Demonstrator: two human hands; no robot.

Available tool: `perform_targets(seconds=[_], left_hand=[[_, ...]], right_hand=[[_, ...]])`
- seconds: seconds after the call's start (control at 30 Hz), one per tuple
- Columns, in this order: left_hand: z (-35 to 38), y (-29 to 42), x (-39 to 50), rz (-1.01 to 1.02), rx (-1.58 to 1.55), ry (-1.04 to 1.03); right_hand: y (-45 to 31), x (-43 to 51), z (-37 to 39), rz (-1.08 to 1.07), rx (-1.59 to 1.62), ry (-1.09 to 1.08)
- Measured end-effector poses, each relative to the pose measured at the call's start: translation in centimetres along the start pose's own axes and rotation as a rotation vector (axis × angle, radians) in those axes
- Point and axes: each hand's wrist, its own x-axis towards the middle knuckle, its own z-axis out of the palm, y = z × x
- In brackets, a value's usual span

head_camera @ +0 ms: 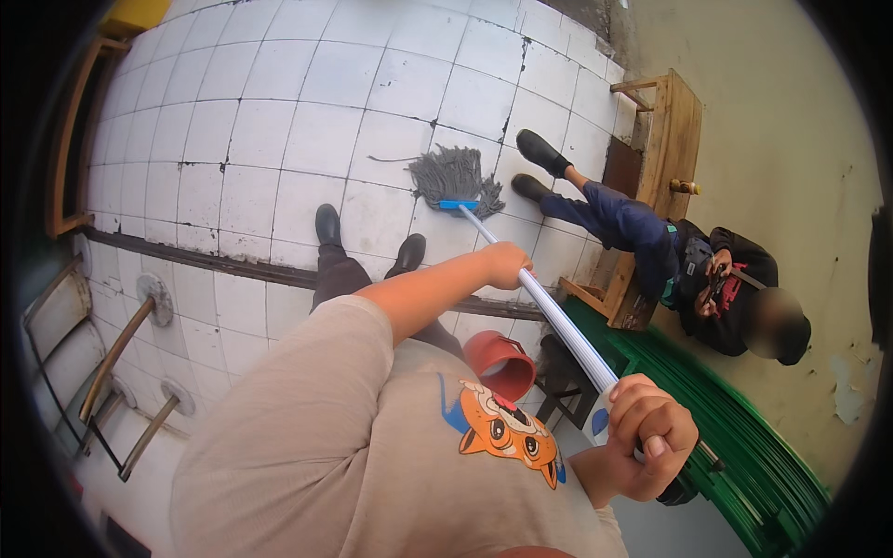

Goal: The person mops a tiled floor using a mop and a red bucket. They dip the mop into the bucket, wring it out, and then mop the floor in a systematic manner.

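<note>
A mop's blue-and-white striped handle slants up and left across the view. My left hand is closed around its middle, with the arm stretched out. Near the handle's upper end, my right hand grips it beside my body. The grey string mop head lies spread on white floor tiles, joined to the handle by a blue plastic clamp. It rests ahead of my dark shoes, close to another person's feet.
A person sits on a wooden bench at the right, holding a dark object; a small bottle stands on the bench. A red bucket is beside my legs. Green metal shutters or slats lie lower right; metal-legged stools are at left.
</note>
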Motion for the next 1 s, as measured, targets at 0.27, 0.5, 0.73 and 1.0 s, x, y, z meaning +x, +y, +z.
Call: perform_targets(seconds=[0.27,0.5,0.73,1.0], left_hand=[[-3.5,-1.5,-3.2,-0.138,0.024,0.122],[-11.5,-10.0,-11.9,-0.330,0.138,0.330],[-18.2,-20.7,-17.6,-0.412,0.371,0.317],[-13.8,-13.9,-13.1,-0.157,0.399,-0.209]], right_hand=[[1.5,1.2,0.4,-0.190,0.219,-0.202],[6.1,3.7,6.9,-0.253,0.375,-0.416],[13.5,2.3,16.2,-0.137,0.326,-0.346],[5.8,-4.4,13.1,0.006,0.284,0.132]])
